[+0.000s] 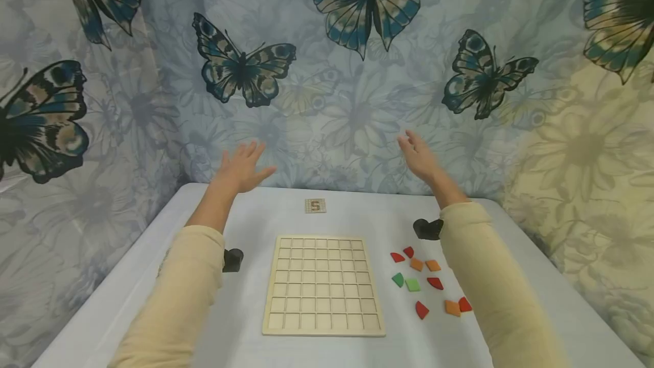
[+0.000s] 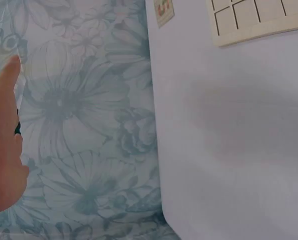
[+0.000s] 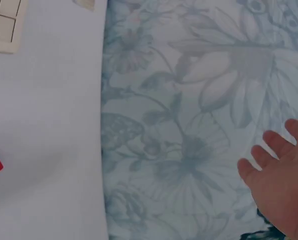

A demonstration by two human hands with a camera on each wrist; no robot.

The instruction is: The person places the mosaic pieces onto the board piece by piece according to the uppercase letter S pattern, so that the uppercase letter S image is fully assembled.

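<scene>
Both hands are raised above the far part of the white table, holding nothing. My left hand point(image 1: 239, 169) has its fingers spread and the thumb out to the right. My right hand point(image 1: 420, 155) has its fingers extended up and to the left. Between the forearms lies a pale wooden grid board point(image 1: 323, 285) with bare square cells. To its right are several loose flat pieces: red quarter-rounds point(image 1: 421, 309), orange squares point(image 1: 452, 308), a light green square point(image 1: 412, 284) and a green piece point(image 1: 398, 280). Neither hand touches any of them.
A small square tile marked with a 5- or S-like figure point(image 1: 315, 205) lies near the table's back edge. The white table point(image 1: 245, 311) meets a patterned cloth backdrop point(image 1: 352, 146) with large butterflies. A dark camera point(image 1: 428, 229) sits at the right wrist, another point(image 1: 233, 260) at the left.
</scene>
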